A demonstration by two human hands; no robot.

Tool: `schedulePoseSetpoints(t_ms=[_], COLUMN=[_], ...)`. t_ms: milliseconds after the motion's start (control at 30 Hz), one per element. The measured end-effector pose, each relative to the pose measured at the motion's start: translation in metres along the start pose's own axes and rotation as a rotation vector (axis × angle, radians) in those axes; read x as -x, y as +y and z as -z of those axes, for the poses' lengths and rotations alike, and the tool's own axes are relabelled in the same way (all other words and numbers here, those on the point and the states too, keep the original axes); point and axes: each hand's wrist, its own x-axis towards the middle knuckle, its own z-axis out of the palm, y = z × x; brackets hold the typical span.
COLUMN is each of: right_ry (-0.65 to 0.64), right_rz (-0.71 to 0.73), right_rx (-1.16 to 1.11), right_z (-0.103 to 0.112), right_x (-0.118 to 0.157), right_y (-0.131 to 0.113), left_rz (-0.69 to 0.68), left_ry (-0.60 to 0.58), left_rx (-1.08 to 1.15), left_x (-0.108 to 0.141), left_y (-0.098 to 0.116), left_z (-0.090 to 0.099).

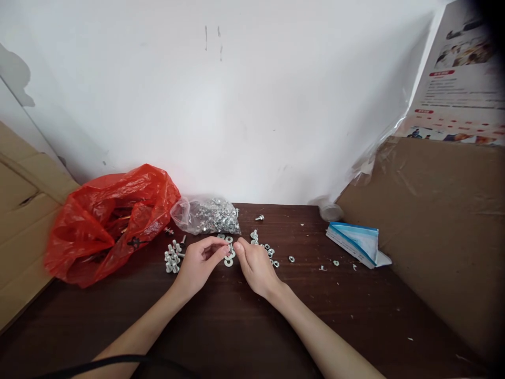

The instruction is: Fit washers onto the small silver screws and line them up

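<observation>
On the dark wooden table, two bare hands met near the middle. The left hand was curled, with its thumb and first finger pinched together at the tips. The right hand was curled too, and its fingertips came right up against the left ones. Something small and silver sat between the two sets of fingertips, but it was too tiny to tell just what it was or which hand had hold of it.

Right under the fingertips lay a few flat round washers on the table. Just to the right of the right hand was a little scatter of nuts. One more nut lay a bit farther off to the right. To the left of the left hand stood a small bunch of bolts, close together.

Behind the hands, near the white wall, a clear plastic bag full of silver parts lay on the table. One lone bolt sat just beside it. A big red plastic bag was crumpled at the left, touching the clear one. A blue and white packet lay at the right, well apart from the hands. Brown cardboard leaned at the right side, and more cardboard stood at the left.
</observation>
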Motion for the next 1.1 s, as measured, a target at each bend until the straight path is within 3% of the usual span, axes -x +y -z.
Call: schedulePoseSetpoints(t_ms=[233, 467, 633, 800, 933, 1100], right_ry=[0.015, 0.021, 0.024, 0.015, 0.021, 0.005], right_rz=[0.006, 0.005, 0.008, 0.012, 0.012, 0.011], right_rx=[-0.025, -0.007, 0.008, 0.006, -0.009, -0.01], right_z=[-0.0003, 0.001, 0.0013, 0.0011, 0.0015, 0.0009], right_x=[0.0015, 0.0022, 0.0014, 0.0017, 0.0019, 0.0024], right_y=[0.0022, -0.0002, -0.0003, 0.0002, 0.001, -0.0004], left_rz=[-0.212, -0.007, -0.103, -0.111, -0.204, -0.154], left_ry=[-0.019, -0.078, -0.035, -0.084, -0.033, -0.097], left_rx=[-0.095, 0.03, -0.019, -0.073, -0.141, -0.17], left_x=[0.0038, 0.0029, 0.0039, 0.0054, 0.0062, 0.0065], left_y=[0.0012, -0.0014, 0.0014, 0.0019, 0.0007, 0.0009], left_z=[-0.0013, -0.002, -0.0024, -0.0033, -0.0027, -0.0024])
